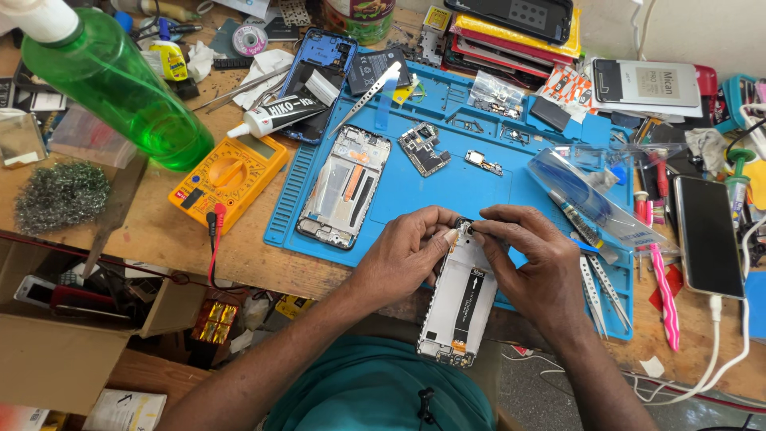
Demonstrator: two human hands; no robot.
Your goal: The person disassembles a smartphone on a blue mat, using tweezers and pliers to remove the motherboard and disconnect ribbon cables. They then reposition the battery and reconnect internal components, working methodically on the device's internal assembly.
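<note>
Opened phone frame [461,299], nearest the viewer, overhangs the near edge of the blue repair mat [471,187]. Left hand [403,254] grips the frame's far left corner; right hand [533,267] pinches a small black camera part [464,226] at its far end. Second phone frame [345,187] lies left; tweezers [594,287] lie right.

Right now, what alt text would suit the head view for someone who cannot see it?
Two hands, left hand and right hand, hold an opened white phone frame over a blue silicone repair mat, fingertips meeting at its top edge. An orange multimeter and a green plastic bottle sit to the left.
</note>
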